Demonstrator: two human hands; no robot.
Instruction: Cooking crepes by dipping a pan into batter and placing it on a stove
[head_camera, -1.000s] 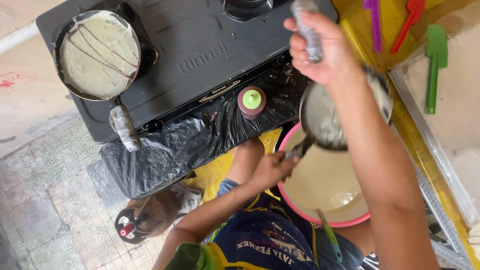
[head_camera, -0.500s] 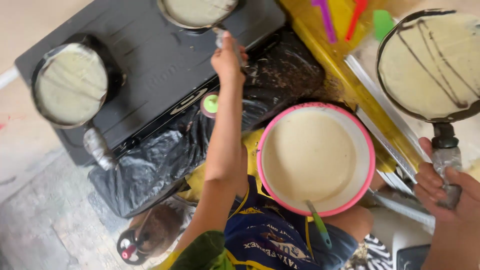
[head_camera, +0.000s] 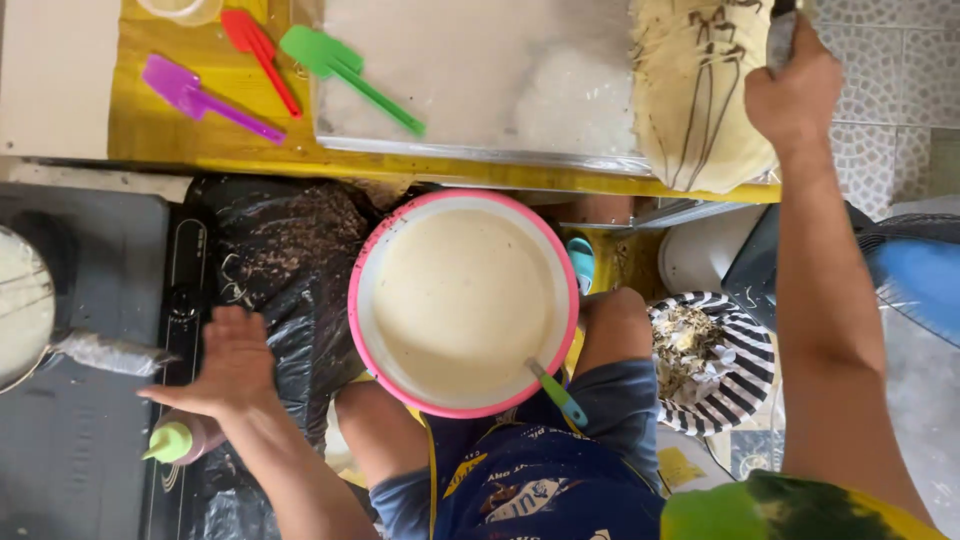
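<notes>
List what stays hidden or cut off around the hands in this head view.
- Tool in the right hand: cut by the top edge.
- Pan at left: mostly beyond the left edge.
- Squeeze bottle: body hidden by the left hand.
- Spoon bowl: sunk in batter in the pink bowl.

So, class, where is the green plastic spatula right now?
In the head view, the green plastic spatula lies upper left on the yellow counter, beside the red spatula, its handle overlapping the tray.

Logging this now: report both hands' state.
Left hand: open, fingers spread, above the squeeze bottle, holding nothing.
Right hand: closed on a handle beside the crepe.
</notes>
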